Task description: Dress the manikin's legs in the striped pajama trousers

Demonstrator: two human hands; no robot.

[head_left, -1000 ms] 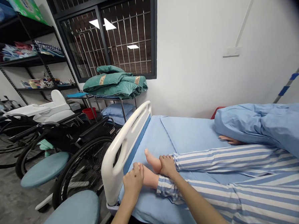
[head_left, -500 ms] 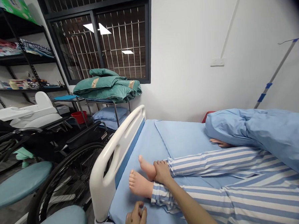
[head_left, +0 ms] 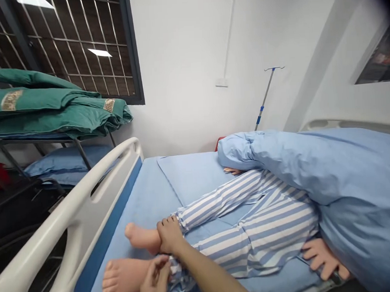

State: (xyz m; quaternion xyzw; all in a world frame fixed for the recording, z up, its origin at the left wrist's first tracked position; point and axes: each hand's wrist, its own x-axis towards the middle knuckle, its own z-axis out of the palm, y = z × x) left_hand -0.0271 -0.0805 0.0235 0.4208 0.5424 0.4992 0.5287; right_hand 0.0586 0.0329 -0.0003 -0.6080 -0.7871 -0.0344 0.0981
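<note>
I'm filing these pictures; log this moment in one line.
left hand: at near ankle | right hand: clasping far ankle | feet: bare

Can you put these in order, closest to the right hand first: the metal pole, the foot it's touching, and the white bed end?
From the right hand:
1. Foot: right under it, touching.
2. White bed end: left, past the toes.
3. Metal pole: far back, near the wall.

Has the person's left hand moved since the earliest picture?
Yes. On the nearer foot, the left hand moved from the toes toward the ankle, away from the white footboard.
</note>
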